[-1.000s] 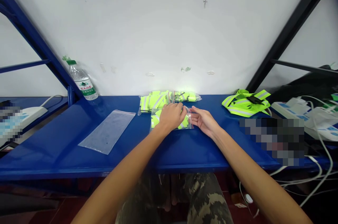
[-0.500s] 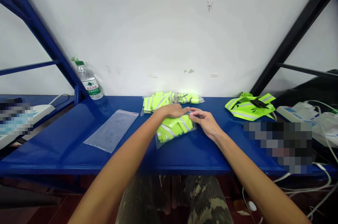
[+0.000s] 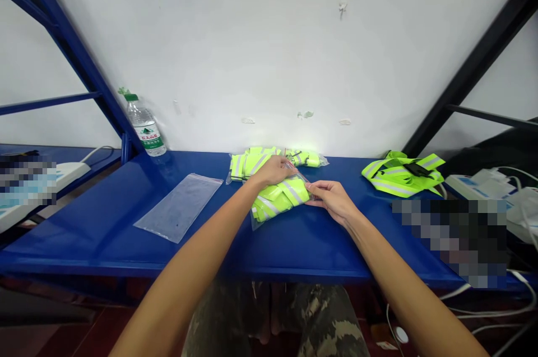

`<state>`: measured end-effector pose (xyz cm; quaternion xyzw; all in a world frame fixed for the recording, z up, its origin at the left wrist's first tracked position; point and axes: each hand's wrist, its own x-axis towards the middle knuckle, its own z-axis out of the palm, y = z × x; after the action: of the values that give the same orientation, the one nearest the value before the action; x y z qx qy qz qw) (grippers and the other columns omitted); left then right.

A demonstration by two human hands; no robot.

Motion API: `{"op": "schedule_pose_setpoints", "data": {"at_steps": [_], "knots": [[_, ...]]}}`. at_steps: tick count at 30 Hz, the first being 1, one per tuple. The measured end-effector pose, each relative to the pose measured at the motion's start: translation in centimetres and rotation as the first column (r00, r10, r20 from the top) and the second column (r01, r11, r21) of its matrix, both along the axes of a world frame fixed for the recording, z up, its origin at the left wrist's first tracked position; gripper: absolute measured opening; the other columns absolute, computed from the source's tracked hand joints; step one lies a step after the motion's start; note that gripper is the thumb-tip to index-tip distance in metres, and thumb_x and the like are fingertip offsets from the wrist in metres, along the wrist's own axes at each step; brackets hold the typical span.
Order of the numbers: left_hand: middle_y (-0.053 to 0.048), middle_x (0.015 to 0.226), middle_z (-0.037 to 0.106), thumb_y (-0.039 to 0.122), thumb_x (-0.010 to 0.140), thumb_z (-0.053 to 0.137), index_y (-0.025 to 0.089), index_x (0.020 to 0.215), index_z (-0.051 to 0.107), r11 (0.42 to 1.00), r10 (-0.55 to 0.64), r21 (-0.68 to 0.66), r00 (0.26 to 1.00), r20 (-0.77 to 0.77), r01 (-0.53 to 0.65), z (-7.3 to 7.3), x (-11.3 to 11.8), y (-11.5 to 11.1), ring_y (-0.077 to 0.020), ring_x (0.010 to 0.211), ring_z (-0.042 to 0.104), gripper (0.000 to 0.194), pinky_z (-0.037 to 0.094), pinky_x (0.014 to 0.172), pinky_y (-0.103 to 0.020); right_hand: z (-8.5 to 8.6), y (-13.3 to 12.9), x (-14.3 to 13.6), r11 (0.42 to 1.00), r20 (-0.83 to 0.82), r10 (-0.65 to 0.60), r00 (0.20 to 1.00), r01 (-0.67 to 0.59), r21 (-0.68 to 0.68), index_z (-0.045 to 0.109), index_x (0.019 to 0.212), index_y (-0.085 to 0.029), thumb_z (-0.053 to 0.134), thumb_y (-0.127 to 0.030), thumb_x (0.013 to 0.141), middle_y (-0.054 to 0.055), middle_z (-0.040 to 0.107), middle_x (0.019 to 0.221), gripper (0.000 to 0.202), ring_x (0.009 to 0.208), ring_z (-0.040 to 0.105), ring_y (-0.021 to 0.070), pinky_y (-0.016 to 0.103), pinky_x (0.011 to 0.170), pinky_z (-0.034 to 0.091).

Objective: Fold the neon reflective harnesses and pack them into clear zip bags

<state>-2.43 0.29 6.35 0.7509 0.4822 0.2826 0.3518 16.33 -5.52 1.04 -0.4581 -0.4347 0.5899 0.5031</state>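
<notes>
A clear zip bag (image 3: 281,200) with a folded neon-yellow reflective strap inside lies on the blue table. My left hand (image 3: 274,171) is at its upper edge, fingers closed by the red-lined seal; the fingertips are partly hidden. At the right side of that bag, my right hand (image 3: 330,198) pinches the plastic between thumb and fingers. Right behind it are two more filled bags, a larger one (image 3: 247,162) partly covered by my left hand and a smaller one (image 3: 309,158). An unbagged yellow reflective strap (image 3: 390,179) with a black buckle rests farther right.
An unfilled clear zip bag (image 3: 180,207) lies flat on the table (image 3: 105,217) to the left. A water bottle (image 3: 146,127) stands at the back left against the wall. Power strips (image 3: 483,186) with white cables lie on the right. Blue and black frame bars rise at both sides.
My right hand has moved slightly down along the bag's right edge, away from the seal corner. The left hand has shifted a little up, uncovering more of the seal. The view has tilted slightly.
</notes>
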Motion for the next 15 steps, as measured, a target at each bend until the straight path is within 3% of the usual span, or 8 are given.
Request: {"op": "schedule_pose_setpoints", "data": {"at_steps": [3, 7, 10, 15], "knots": [[-0.009, 0.092, 0.07, 0.056, 0.077, 0.062, 0.012, 0.1, 0.069, 0.997, 0.006, 0.071, 0.999, -0.048, -0.003, 0.8, 0.0, -0.3, -0.0227, 0.088, 0.064, 0.05, 0.047, 0.075, -0.03, 0.1, 0.1, -0.1, 0.995, -0.038, -0.086, 0.996, 0.088, 0.045, 0.074, 0.073, -0.016, 0.091, -0.038, 0.05, 0.006, 0.073, 0.076, 0.037, 0.069, 0.067, 0.0173, 0.033, 0.064, 0.06], [-0.015, 0.114, 0.068, 0.071, 0.064, 0.066, 0.014, 0.108, 0.065, 1.0, -0.01, -0.012, 0.973, -0.23, 0.008, 1.5, 0.1, -0.8, -0.0285, 0.099, 0.063, 0.072, 0.048, 0.076, -0.03, 0.2, 0.1, -0.2, 0.981, -0.057, -0.16, 0.985, 0.165, 0.103, 0.074, 0.075, -0.017, 0.091, -0.036, 0.047, 0.007, 0.074, 0.075, 0.038, 0.068, 0.067, 0.019, 0.032, 0.061, 0.056], [-0.014, 0.111, 0.07, 0.063, 0.061, 0.073, 0.014, 0.106, 0.066, 0.996, -0.073, -0.06, 0.973, -0.218, 0.061, 1.6, 0.4, -1.1, -0.0283, 0.098, 0.065, 0.067, 0.048, 0.076, -0.03, 0.3, 0.1, -0.2, 0.971, -0.043, -0.167, 0.985, 0.172, 0.168, 0.075, 0.078, -0.017, 0.09, -0.037, 0.049, 0.007, 0.075, 0.077, 0.038, 0.068, 0.066, 0.0183, 0.029, 0.059, 0.052], [-0.012, 0.102, 0.072, 0.043, 0.062, 0.081, 0.013, 0.107, 0.066, 0.994, -0.078, -0.077, 0.997, 0.02, 0.079, 1.5, 0.9, -1.6, -0.0257, 0.095, 0.066, 0.056, 0.05, 0.08, -0.032, 0.0, 0.4, -0.1, 0.945, 0.015, -0.131, 0.991, 0.121, 0.304, 0.075, 0.087, -0.02, 0.085, -0.043, 0.059, 0.006, 0.075, 0.086, 0.038, 0.075, 0.067, 0.0193, 0.03, 0.066, 0.052]]}}
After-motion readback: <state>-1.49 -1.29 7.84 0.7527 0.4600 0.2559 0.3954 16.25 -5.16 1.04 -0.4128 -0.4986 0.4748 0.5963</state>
